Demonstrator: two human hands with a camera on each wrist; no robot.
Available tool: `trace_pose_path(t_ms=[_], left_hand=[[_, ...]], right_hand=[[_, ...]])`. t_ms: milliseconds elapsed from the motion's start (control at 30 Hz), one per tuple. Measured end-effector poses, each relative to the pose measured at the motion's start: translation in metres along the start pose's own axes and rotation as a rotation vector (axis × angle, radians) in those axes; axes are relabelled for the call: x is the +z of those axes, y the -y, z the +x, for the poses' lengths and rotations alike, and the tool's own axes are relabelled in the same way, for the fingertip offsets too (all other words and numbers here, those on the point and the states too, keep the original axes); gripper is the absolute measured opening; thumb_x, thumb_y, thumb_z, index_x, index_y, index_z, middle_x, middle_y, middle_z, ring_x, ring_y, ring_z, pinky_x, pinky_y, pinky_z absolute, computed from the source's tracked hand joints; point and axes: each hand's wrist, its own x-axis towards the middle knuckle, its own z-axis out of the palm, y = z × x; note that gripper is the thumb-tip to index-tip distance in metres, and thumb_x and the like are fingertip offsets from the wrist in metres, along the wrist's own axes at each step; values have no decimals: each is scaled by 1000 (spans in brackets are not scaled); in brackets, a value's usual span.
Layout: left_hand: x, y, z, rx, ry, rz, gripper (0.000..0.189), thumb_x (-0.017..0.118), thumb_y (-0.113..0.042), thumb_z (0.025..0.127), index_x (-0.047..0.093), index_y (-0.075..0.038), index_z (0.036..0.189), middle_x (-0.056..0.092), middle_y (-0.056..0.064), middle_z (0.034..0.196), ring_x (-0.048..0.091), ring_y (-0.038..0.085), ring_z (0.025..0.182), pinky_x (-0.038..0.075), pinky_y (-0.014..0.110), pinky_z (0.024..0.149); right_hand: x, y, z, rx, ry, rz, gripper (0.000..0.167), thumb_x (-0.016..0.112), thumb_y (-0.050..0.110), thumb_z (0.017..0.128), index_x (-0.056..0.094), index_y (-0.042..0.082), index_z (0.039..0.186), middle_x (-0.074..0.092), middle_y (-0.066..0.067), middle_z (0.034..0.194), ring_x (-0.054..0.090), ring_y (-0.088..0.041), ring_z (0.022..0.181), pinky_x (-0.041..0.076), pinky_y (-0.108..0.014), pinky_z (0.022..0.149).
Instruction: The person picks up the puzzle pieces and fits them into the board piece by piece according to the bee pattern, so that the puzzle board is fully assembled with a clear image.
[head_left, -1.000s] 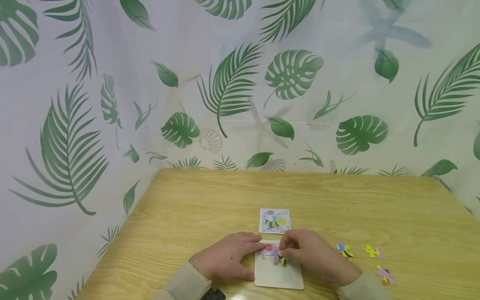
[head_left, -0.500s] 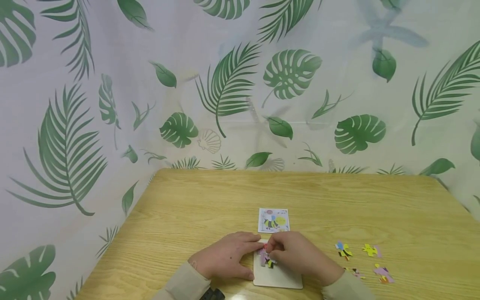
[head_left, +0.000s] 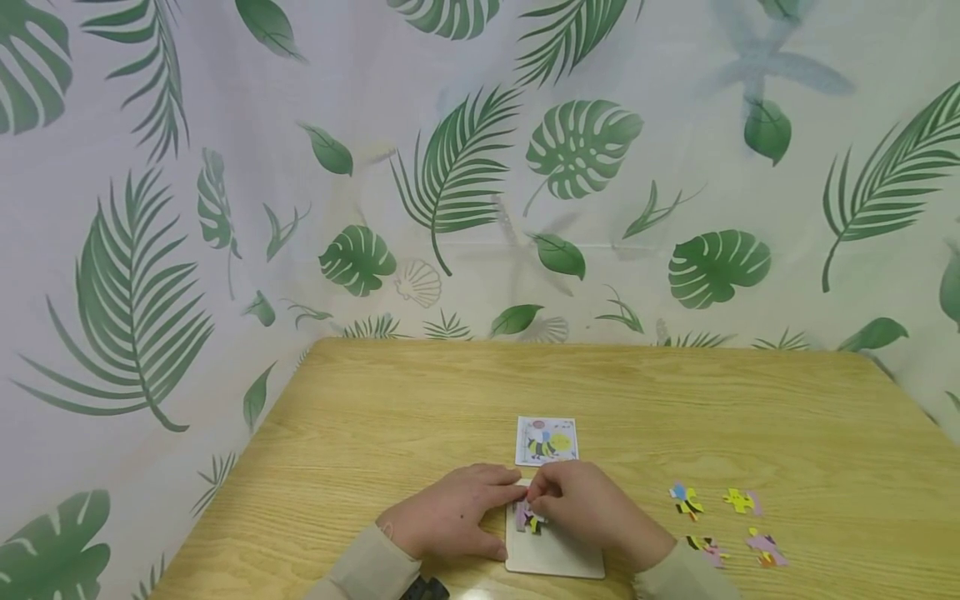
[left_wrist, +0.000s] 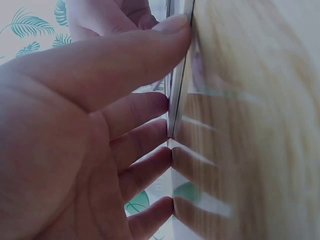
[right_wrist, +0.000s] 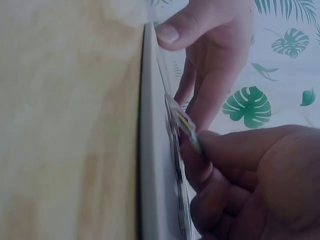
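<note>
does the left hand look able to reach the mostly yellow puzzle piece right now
Probably not easily: the right hand, pinching another piece, lies between the left hand and the mostly yellow puzzle piece.

Shows a broad table (head_left: 420, 392) of yellow-brown wood grain. Carries a small, nearly square white card (head_left: 547, 439) printed with a yellow-and-black bee, and, just nearer, a flat, pale rectangular board (head_left: 555, 557). Meets some fingertips of the left hand (head_left: 453, 510) at that board's left side. Bears, well to the right, four loose jigsaw pieces: a blue, yellow and black piece (head_left: 688, 502), a yellow-and-pink piece (head_left: 738, 500), and, nearer, a black, yellow and pink piece (head_left: 703, 546) beside a pink, yellow and orange piece (head_left: 767, 547).
</note>
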Motion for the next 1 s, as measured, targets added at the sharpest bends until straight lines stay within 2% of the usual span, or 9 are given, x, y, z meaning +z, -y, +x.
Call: trace_pose_path(t_ms=[400,567,733,1000], left_hand=[[0,0,0,5,-6,6,74,78,-43,88,50,-18,152,39,0,159,34,19,146,30,37,117],[0,2,-2,27,-8,-5,72,75,-42,90,48,-19,153,38,0,160,34,18,146,31,37,116],[-5,3,-6,39,9,-34,71,74,-34,90,46,-23,154,36,0,161,34,16,146,32,36,116],[-12,9,-12,118,30,-4,52,70,-34,95,59,-26,145,41,-1,158,35,14,145,33,33,115]], right_hand=[[11,0,3,-27,-53,-166,18,76,16,89,65,24,78,57,13,74,51,-10,69,44,-33,66],[12,-1,3,-15,-69,-155,19,77,15,88,63,24,78,54,10,71,50,-10,66,41,-31,61],[13,-1,3,9,-75,-143,19,78,17,87,63,25,79,53,9,69,49,-11,64,40,-30,59],[13,-3,4,-7,-76,-150,18,75,16,88,62,26,79,52,10,67,48,-10,61,39,-29,58]])
